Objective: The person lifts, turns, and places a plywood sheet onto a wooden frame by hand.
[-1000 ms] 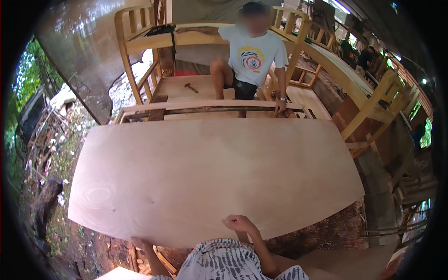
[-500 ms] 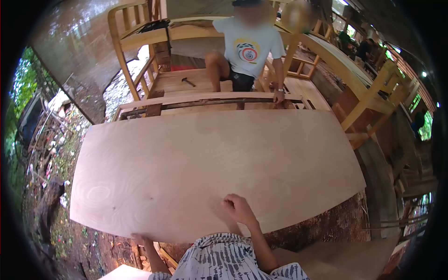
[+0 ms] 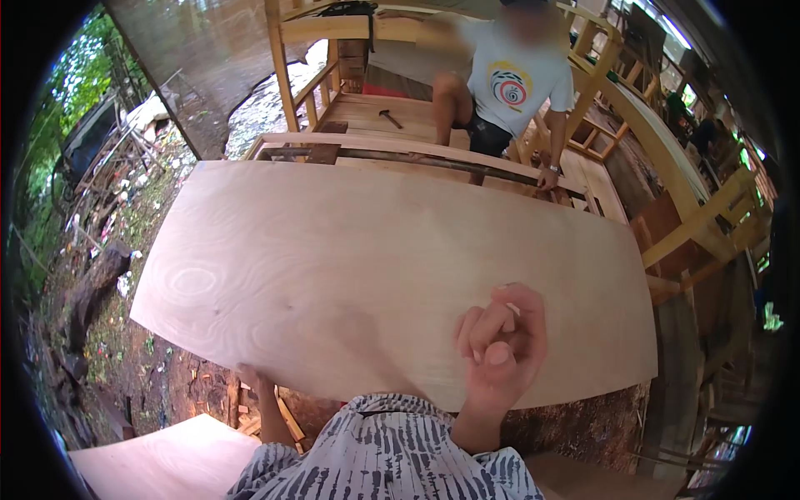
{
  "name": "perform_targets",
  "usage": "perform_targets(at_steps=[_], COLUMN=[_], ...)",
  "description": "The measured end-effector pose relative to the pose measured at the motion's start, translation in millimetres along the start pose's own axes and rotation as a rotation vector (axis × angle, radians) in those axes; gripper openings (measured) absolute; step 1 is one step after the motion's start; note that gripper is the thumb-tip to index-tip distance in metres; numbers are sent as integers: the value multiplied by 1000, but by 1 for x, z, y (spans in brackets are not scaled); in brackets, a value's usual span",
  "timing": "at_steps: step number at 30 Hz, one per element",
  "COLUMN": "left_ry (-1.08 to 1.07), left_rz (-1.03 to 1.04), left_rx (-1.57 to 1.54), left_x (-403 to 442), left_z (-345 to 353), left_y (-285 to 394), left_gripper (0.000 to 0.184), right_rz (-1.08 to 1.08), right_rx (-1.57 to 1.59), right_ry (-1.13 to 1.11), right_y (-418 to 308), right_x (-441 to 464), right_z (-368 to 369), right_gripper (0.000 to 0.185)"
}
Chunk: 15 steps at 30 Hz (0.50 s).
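Note:
A large pale plywood sheet lies in front of me, its near edge close to my body. My left hand is at that near edge, left of my shirt, and grips it; part of its fingers is hidden. My right hand is raised above the right part of the sheet, palm side towards me. Its fingers are curled in, with the index finger arched above the others. Whether something small sits between them I cannot make out.
Across the sheet a person kneels on one leg, a hand on a wooden frame. A hammer lies on boards behind. Timber framing stands at right. Another plywood piece lies lower left, near debris-strewn ground.
My right hand has risen from low over the sheet towards my head and turned its palm side to me. My left hand stays at the edge. The view has swung left and down.

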<state>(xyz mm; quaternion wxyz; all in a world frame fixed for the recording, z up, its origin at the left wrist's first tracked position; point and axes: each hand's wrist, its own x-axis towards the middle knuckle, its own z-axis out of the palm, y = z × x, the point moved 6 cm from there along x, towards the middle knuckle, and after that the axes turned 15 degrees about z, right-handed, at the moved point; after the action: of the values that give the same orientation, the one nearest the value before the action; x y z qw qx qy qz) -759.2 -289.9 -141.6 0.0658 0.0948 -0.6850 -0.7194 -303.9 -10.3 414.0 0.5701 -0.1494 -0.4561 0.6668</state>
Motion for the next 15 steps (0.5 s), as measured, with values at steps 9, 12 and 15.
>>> perform_targets(at_steps=[9,12,15], left_ry=[-48,32,-1], left_rz=[71,74,86], left_rx=[230,271,135], left_x=[-6,-13,-17], left_z=[-4,-1,-1], left_y=[2,18,22], left_gripper=[61,58,59], right_rz=[507,485,466], right_rx=[-209,123,254], right_ry=[221,244,-10], right_y=[104,101,75], right_x=[-4,-8,-5], right_z=[-104,-95,-40], right_gripper=[24,29,45])
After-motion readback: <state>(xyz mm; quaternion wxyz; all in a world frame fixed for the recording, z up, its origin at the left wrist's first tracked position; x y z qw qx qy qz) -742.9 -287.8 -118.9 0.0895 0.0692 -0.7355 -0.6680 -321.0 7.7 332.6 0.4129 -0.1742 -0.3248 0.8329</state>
